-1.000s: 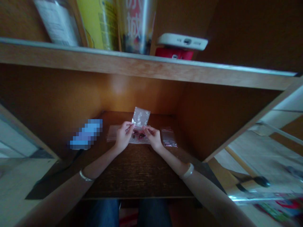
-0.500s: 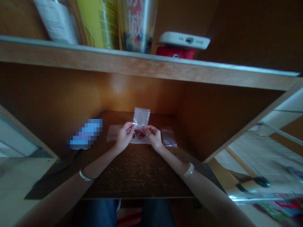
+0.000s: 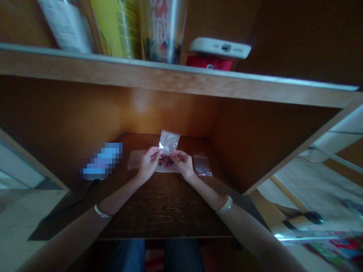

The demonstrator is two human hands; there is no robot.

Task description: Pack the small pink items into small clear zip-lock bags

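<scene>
Between both hands I hold a small clear plastic bag (image 3: 169, 141), its far end raised off the desk. My left hand (image 3: 149, 162) pinches its near left corner, and my right hand (image 3: 183, 163) pinches the near right corner. Just below it, a larger clear bag (image 3: 167, 169) lies on the wood with small dark red pieces (image 3: 168, 162) in or on it; which, I cannot tell. Flat clear bags (image 3: 134, 160) lie left of my left hand. More clear bags (image 3: 202, 165) lie to the right of my right hand.
A phone (image 3: 102, 161) with a blurred-out screen leans at the left, a cable running from it. Overhead, a shelf (image 3: 170, 77) carries a yellow container (image 3: 117, 30), a printed clear cup (image 3: 163, 34), a white phone (image 3: 219, 48) and a red item (image 3: 208, 62). Side walls enclose the desk (image 3: 159, 204).
The small bag's raised end has tipped and creased slightly. Both hands stay almost in place, still pinching it. My legs have shifted a little below the desk.
</scene>
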